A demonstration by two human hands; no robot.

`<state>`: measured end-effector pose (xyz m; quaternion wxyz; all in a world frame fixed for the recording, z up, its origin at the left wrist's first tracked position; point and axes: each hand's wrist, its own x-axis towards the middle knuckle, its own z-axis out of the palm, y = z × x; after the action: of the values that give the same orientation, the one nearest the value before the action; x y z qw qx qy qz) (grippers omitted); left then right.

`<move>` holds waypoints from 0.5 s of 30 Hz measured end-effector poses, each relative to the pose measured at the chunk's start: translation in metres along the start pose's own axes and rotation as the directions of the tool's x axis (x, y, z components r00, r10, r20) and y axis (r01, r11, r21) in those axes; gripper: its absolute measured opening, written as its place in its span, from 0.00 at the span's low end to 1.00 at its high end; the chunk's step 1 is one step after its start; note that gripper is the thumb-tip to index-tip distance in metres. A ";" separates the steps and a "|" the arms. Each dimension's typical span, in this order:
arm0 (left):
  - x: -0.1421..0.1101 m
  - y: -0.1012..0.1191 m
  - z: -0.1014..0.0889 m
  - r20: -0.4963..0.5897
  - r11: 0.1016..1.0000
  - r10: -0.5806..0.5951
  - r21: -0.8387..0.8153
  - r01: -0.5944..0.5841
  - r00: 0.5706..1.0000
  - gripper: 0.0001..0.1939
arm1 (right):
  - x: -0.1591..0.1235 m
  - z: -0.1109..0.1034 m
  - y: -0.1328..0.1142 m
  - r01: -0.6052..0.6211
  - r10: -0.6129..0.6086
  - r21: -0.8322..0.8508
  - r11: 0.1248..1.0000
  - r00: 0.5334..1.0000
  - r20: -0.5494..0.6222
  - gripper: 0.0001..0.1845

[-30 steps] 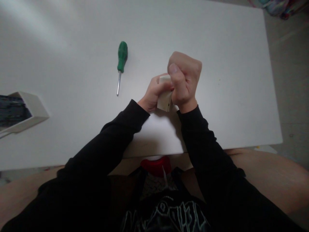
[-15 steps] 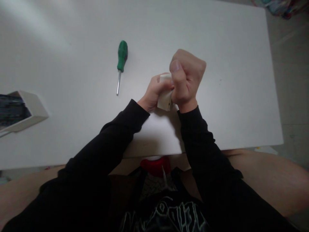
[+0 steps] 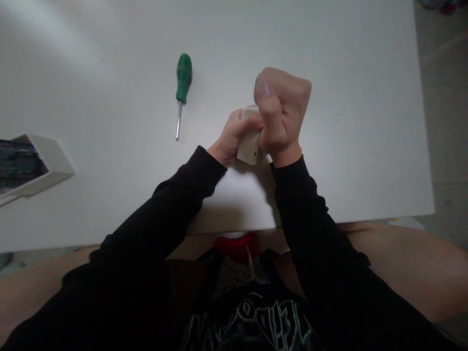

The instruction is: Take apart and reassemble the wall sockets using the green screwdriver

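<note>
My left hand (image 3: 232, 135) is closed around a small off-white plastic block (image 3: 249, 147), its thumb lying across the top. A small dark hole shows near the block's lower edge. Right beside it, my right hand (image 3: 282, 109) is clenched in a fist with the thumb folded over. Whatever the fist grips is hidden from above. To the left lies a screwdriver (image 3: 184, 78) with a green handle, its metal shaft towards me.
At the far left of the white table (image 3: 120, 195) stands an open off-white casing (image 3: 54, 163) with a dark circuit board (image 3: 18, 163) inside. The table's front edge runs under my forearms; its right edge meets grey floor.
The view has shifted slightly, so the screwdriver and hands sit a little higher in it. Both hands keep nearly the same grip and place by the block.
</note>
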<state>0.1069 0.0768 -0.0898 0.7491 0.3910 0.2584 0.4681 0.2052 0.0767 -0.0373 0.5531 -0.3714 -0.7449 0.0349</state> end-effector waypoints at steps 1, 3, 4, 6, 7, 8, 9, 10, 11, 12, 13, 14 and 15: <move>-0.001 0.001 0.000 0.007 1.000 -0.018 -0.003 0.018 1.000 0.09 | 0.001 0.000 0.000 0.036 -0.036 0.016 0.999 0.999 -0.022 0.22; -0.001 0.002 0.001 -0.016 0.998 -0.058 0.012 0.059 0.998 0.09 | 0.002 -0.001 0.000 0.076 -0.075 0.044 0.996 0.996 -0.043 0.20; -0.001 0.003 0.001 -0.023 0.997 -0.075 0.025 0.075 0.997 0.09 | 0.002 -0.001 0.000 0.081 -0.078 0.050 0.995 0.996 -0.046 0.20; -0.001 0.005 0.002 -0.026 0.994 -0.091 0.054 0.092 0.996 0.11 | 0.002 -0.001 0.001 0.075 -0.074 0.023 0.997 0.997 -0.025 0.20; -0.001 0.006 0.003 -0.026 0.994 -0.089 0.065 0.091 0.996 0.11 | 0.002 -0.001 0.002 0.063 -0.063 -0.012 0.998 0.998 -0.004 0.21; 0.000 0.007 0.004 -0.032 0.994 -0.085 0.072 0.087 0.996 0.11 | 0.002 -0.001 0.002 0.051 -0.050 -0.055 0.997 0.999 0.018 0.21; 0.000 0.008 0.005 -0.044 0.994 -0.080 0.076 0.084 0.996 0.12 | 0.002 -0.001 0.002 0.042 -0.039 -0.091 0.995 0.999 0.037 0.21; 0.000 0.009 0.005 -0.063 0.994 -0.074 0.077 0.079 0.995 0.12 | 0.002 -0.001 0.002 0.045 -0.039 -0.108 0.993 0.998 0.048 0.21; 0.000 0.010 0.006 -0.076 0.994 -0.074 0.078 0.080 0.994 0.13 | 0.003 -0.001 0.002 0.056 -0.051 -0.105 0.993 0.998 0.049 0.21; 0.000 0.011 0.007 -0.086 0.994 -0.076 0.076 0.082 0.993 0.12 | 0.003 0.000 0.002 0.075 -0.072 -0.082 0.994 0.997 0.035 0.22; 0.000 0.012 0.007 -0.090 0.994 -0.078 0.074 0.084 0.993 0.12 | 0.004 0.000 0.003 0.089 -0.088 -0.057 0.994 0.996 0.019 0.22; 0.000 0.013 0.007 -0.093 0.994 -0.075 0.070 0.082 0.993 0.12 | 0.004 0.000 0.003 0.096 -0.095 -0.042 0.995 0.995 0.014 0.22; 0.000 0.013 0.007 -0.092 0.995 -0.072 0.067 0.078 0.993 0.11 | 0.004 -0.001 0.004 0.091 -0.091 -0.043 0.995 0.996 0.019 0.23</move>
<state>0.1060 0.0776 -0.0750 0.7397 0.3858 0.3223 0.4473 0.2071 0.0814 -0.0356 0.5395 -0.3490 -0.7662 -0.0037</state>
